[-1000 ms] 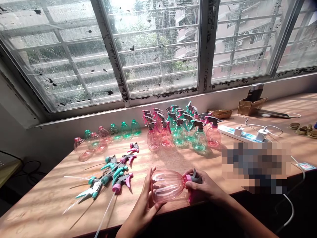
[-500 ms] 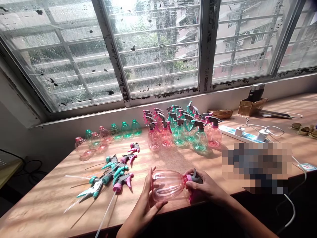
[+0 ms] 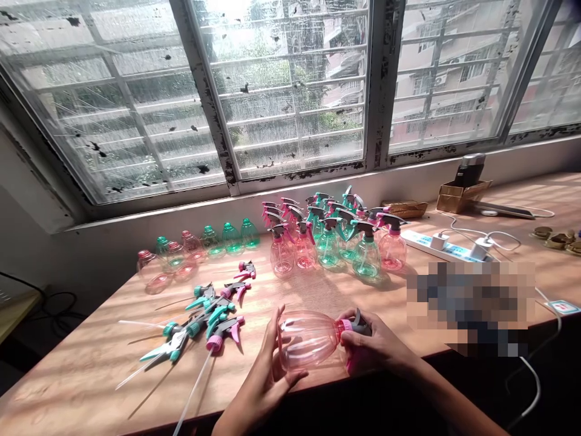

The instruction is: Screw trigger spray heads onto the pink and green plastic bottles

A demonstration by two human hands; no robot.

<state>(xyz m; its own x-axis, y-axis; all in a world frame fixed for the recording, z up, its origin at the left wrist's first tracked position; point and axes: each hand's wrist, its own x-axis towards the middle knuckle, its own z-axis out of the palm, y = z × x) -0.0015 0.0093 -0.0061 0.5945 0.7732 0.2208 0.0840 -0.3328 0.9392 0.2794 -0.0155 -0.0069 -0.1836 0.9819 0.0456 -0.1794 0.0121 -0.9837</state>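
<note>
A clear pink spray bottle [image 3: 308,340] lies sideways between my hands over the table's front edge. My left hand [image 3: 263,378] cups its wide base, thumb below and fingers behind. At the neck, my right hand [image 3: 381,346] grips the pink collar and the dark grey spray head [image 3: 361,324], whose pink trigger points down. Loose trigger spray heads [image 3: 220,330] in pink, teal and grey lie in a pile to the left, some with long clear tubes. Open pink and green bottles [image 3: 212,241] stand behind that pile, without heads.
Several pink and green bottles with spray heads [image 3: 367,257] stand grouped near the window. A white power strip [image 3: 420,243] with plugs and cables lies to their right. Beyond it sits a small cardboard box [image 3: 451,195]. A blurred patch [image 3: 472,306] hides something at the right.
</note>
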